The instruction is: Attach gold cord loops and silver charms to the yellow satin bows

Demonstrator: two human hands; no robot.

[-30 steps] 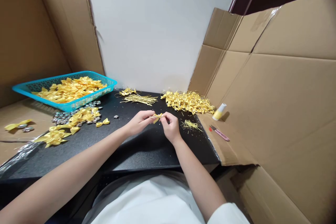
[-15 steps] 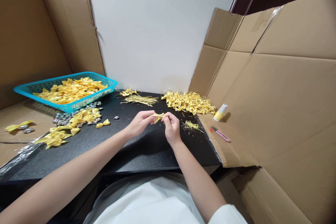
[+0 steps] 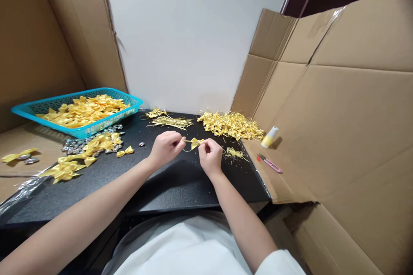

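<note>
Over the black table, a small yellow ribbon bow hangs between my two hands. My left hand is closed, pinching the end of a thin gold cord that stretches toward the bow. My right hand is closed at the bow's right side, its fingertips pressed together there; they partly hide the bow. A loose strand curves below the cord. Just beyond my hands lies a bundle of cut gold cords.
A blue basket of yellow bows stands at the left. Before it lie silver beads and more bows. At the right are a heap of corded bows, cord scraps, a thread cone and pink snips. Cardboard walls flank the table.
My left hand has drawn away to the left, and the cord between my hands now shows stretched out. More of the bow is visible. My right hand has stayed nearly in place.
</note>
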